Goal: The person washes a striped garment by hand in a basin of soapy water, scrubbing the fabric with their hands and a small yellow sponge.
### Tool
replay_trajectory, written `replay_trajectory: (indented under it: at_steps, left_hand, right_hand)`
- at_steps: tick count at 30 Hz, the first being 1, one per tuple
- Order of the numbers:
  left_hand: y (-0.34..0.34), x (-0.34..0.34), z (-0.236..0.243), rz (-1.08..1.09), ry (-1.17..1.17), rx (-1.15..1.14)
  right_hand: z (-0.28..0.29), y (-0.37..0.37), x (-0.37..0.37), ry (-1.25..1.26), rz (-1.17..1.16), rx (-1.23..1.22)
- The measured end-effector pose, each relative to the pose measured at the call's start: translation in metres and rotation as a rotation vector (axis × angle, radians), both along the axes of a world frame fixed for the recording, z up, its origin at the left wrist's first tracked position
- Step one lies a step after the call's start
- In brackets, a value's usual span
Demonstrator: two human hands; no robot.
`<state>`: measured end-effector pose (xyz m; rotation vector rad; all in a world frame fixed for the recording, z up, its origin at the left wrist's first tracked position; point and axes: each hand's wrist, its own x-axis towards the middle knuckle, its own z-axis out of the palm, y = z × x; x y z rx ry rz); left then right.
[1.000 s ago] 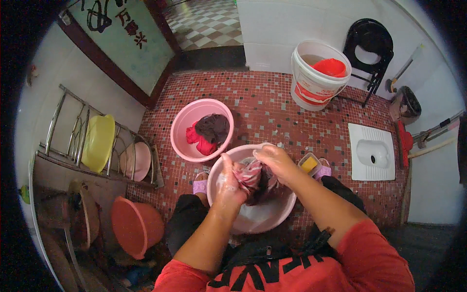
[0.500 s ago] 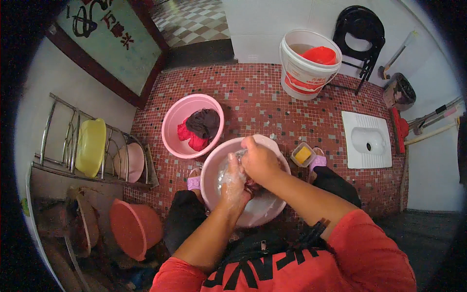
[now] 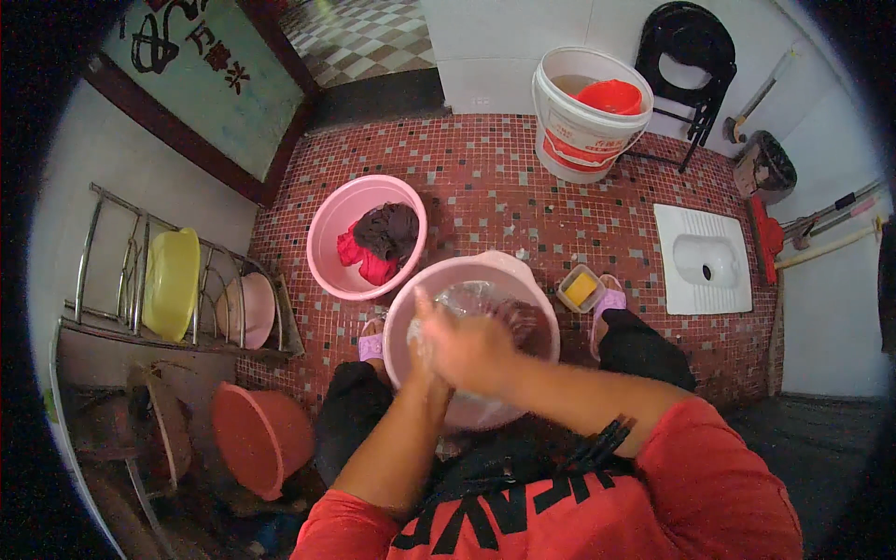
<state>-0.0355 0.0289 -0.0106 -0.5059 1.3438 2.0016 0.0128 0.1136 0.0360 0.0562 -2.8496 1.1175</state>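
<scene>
Between my feet stands a pale pink basin [image 3: 537, 285] of soapy water. Over its near left part my right hand [image 3: 471, 355] lies across my left hand [image 3: 422, 350], the two touching. Motion smears the right hand's fingers. Most of the left hand is covered by the right, and suds show on it. Whether anything is between the palms I cannot make out. Behind the right hand, a dark reddish wet cloth [image 3: 525, 322] lies in the basin's water, apart from the fingers as far as I see.
A second pink basin [image 3: 322, 252] holds red and dark clothes [image 3: 387, 233]. A small tub with a yellow bar [image 3: 581, 288] stands by my right foot. Farther off are a white bucket [image 3: 579, 145], a black folding chair [image 3: 686, 84] and a squat toilet [image 3: 705, 261]. A metal rack [image 3: 140, 271] stands left.
My right hand has swung left and nearer, and now covers much of my left hand. The reddish cloth in the basin shows more openly behind it.
</scene>
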Motion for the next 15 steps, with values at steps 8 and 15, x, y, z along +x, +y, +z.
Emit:
replay_trajectory:
  at_steps: [8,15]
  left_hand:
    - [0.034,0.025,0.055,0.061,-0.164,0.195]
    - [0.022,0.009,0.015,0.113,-0.124,-0.017]
  right_hand:
    - [-0.021,0.049,-0.029,0.038,-0.27,0.001]
    - [-0.017,0.004,0.001,0.294,-0.052,-0.003]
